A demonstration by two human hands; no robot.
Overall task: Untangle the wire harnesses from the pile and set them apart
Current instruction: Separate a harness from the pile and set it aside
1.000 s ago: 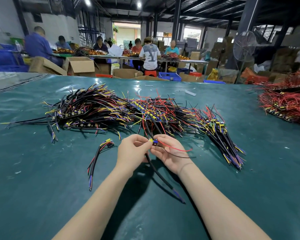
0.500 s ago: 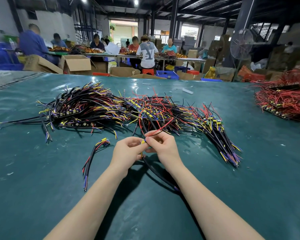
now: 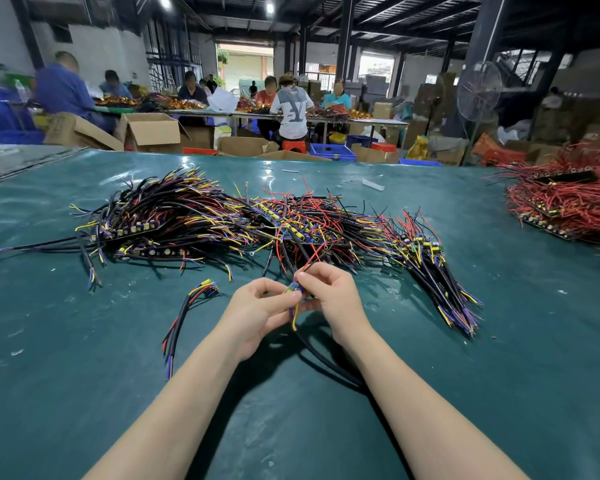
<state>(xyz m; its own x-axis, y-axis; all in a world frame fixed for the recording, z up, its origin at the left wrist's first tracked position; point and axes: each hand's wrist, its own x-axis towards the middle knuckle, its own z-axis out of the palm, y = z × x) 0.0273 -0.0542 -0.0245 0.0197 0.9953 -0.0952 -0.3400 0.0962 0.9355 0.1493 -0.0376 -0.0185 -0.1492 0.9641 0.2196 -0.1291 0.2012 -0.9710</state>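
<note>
A long tangled pile of wire harnesses (image 3: 243, 220), black, red, yellow and purple, stretches across the green table (image 3: 84, 393). Just in front of it my left hand (image 3: 257, 310) and my right hand (image 3: 329, 299) meet. Both pinch one small harness (image 3: 293, 291) at its yellow and blue component. Its red wire runs up toward the pile, and its black cable (image 3: 326, 362) trails back between my forearms. One separated harness (image 3: 187, 310) lies alone on the table to the left of my hands.
A second heap of red wires (image 3: 568, 202) sits at the table's right edge. Beyond the far edge stand cardboard boxes (image 3: 149, 131), blue crates, a floor fan (image 3: 478, 91) and several seated people at other tables.
My hands have come closer together on the harness and moved slightly toward the pile. The red wire that looped out to the right now runs up from my right fingers.
</note>
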